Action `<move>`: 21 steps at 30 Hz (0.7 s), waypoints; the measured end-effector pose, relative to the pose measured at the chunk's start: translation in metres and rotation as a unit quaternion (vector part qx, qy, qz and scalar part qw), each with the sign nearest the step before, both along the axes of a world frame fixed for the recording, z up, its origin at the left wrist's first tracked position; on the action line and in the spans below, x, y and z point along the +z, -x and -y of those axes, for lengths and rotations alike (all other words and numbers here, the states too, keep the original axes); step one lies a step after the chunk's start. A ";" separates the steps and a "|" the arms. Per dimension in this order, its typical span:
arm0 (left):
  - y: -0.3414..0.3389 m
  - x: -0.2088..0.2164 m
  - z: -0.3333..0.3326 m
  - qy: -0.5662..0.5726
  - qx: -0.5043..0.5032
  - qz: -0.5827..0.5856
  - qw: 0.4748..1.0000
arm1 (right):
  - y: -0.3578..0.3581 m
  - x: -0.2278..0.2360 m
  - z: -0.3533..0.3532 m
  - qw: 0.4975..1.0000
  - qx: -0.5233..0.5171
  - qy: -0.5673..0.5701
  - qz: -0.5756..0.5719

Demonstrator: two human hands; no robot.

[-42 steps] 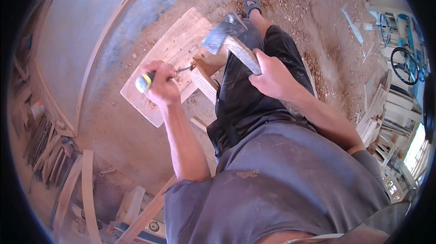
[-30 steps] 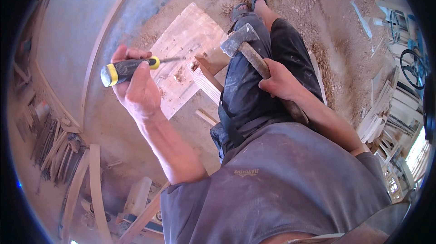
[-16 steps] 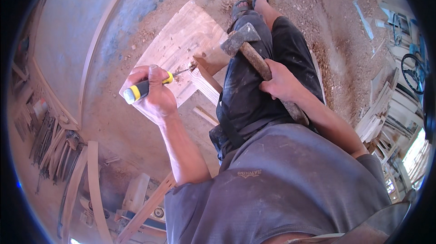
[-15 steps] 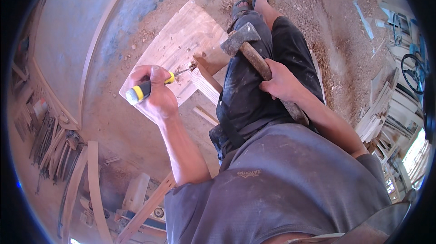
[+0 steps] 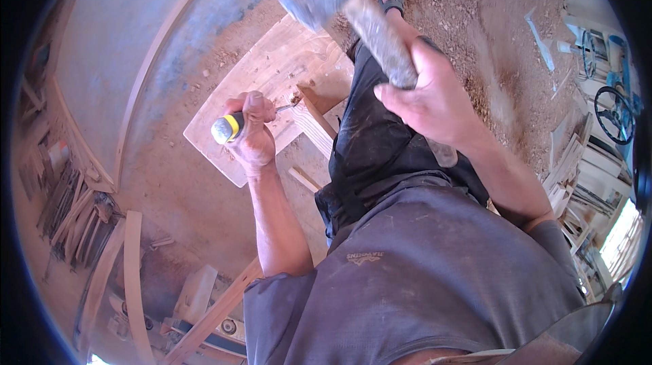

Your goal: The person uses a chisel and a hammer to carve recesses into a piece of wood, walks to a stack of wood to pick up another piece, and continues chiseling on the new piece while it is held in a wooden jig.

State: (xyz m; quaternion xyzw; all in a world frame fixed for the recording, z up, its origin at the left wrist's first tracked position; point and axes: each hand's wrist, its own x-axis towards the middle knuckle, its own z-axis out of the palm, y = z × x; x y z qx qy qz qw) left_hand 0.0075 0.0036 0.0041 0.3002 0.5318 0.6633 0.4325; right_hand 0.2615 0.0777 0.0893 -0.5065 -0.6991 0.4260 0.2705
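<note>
My left hand [image 5: 252, 133] is wrapped round the yellow and black handle of a chisel [image 5: 227, 129], whose metal-capped end points to the left. Its thin blade reaches right to the chipped end of a wooden piece [image 5: 314, 126], which lies across a wide pale board [image 5: 272, 59] beside my left leg. Raised over my legs, my right hand [image 5: 438, 100] grips the worn wooden handle of a hatchet [image 5: 380, 39]. The steel head is up at the top of the view, apart from the chisel and smeared by motion.
Wood chips and dust [image 5: 475, 19] cover the floor ahead. A long curved wooden strip [image 5: 146, 59] runs along the left, with stacked offcuts [image 5: 68, 209] further out. At right are timber lengths [image 5: 577, 148] and a black handwheel [image 5: 614, 115]. A small stick [image 5: 305, 178] lies near my hip.
My right hand has lifted the hatchet from over my thigh up and forward. The left hand has shifted slightly right, keeping the chisel at the wood, its handle now tilted more toward me.
</note>
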 end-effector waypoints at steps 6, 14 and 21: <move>-0.014 -0.005 0.007 0.079 -0.030 -0.162 0.983 | 0.037 0.059 -0.018 0.954 0.203 -0.176 0.131; 0.002 -0.021 -0.003 0.003 0.122 -0.078 0.989 | 0.019 0.030 0.018 0.952 0.237 -0.108 0.162; -0.012 0.034 -0.018 -0.020 0.106 0.020 0.994 | -0.038 -0.007 0.051 0.988 0.018 0.088 0.125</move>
